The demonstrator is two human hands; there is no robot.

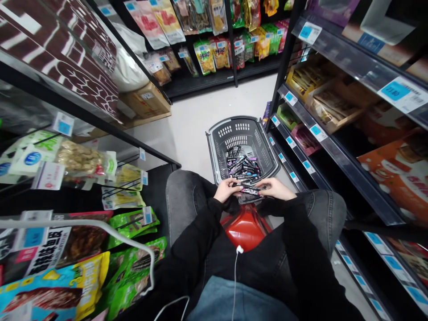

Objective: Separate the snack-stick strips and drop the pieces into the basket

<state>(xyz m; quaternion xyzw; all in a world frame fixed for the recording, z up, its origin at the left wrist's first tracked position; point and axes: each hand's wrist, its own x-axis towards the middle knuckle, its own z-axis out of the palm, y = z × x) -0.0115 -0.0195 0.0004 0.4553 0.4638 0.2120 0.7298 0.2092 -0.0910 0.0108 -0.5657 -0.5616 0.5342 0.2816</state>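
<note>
Between my knees, my left hand (pixel 228 189) and my right hand (pixel 277 189) hold a small dark wrapped snack bar (pixel 250 190) by its two ends. Fingers of both hands are closed on it, over the near rim of a grey shopping basket (pixel 219 156). Inside the basket lies a loose heap of similar dark snack bars (pixel 241 166), some with purple or blue marks. Whether one bar or more is between my fingers is hard to make out.
A red stool (pixel 247 229) stands between my legs. Shelves with bagged snacks (pixel 137 263) are close on my left, and shelves with boxed goods (pixel 329 100) on my right. Ahead, across the pale floor (pixel 197 107), hang more snack bags (pixel 203 58). A white cable (pixel 235 281) hangs in front of me.
</note>
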